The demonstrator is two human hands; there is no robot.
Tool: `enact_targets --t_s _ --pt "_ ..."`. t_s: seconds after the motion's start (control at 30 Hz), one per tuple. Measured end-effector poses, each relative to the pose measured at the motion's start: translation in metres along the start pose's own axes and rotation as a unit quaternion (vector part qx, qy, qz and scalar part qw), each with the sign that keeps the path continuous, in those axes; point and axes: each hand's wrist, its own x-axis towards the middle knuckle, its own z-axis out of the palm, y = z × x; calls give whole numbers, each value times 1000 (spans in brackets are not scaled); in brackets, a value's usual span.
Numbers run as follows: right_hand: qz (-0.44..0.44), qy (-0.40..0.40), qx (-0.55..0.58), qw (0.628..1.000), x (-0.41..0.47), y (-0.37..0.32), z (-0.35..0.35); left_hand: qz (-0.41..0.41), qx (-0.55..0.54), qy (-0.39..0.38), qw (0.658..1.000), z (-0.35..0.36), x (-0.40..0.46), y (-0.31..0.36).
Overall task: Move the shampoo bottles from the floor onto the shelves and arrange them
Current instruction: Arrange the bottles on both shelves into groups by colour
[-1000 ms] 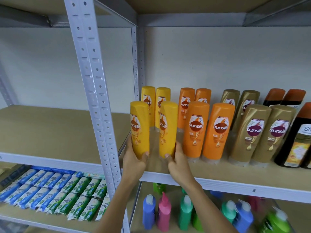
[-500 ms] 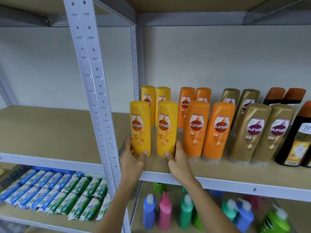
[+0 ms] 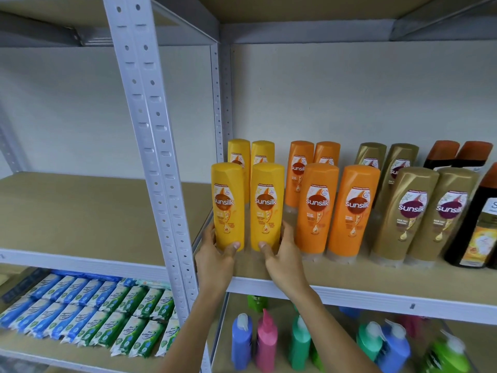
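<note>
Head view: I see the left hand (image 3: pixel 215 254) gripping the base of the left yellow bottle (image 3: pixel 228 205) and the right hand (image 3: pixel 282 254) gripping the base of the right yellow bottle (image 3: pixel 266 205), thumbs in front and fingers curled behind, both bottles upright at the front edge of the shelf (image 3: pixel 349 278), at about 9 o'clock from the orange bottles (image 3: pixel 317 208). I judge the step to be final placement and label alignment. The next move calls for releasing both grips without tipping either bottle, then withdrawing toward 6 o'clock.
</note>
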Motion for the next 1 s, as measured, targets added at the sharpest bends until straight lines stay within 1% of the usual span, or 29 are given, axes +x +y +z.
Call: enact_targets --t_s 0.43,1.0 --pt "-2 -4 -20 1000 7 1 4 -4 32 -4 999 2 5 3" --pt "-24 18 -56 998 2 -4 10 -7 47 -20 999 -3 7 6"
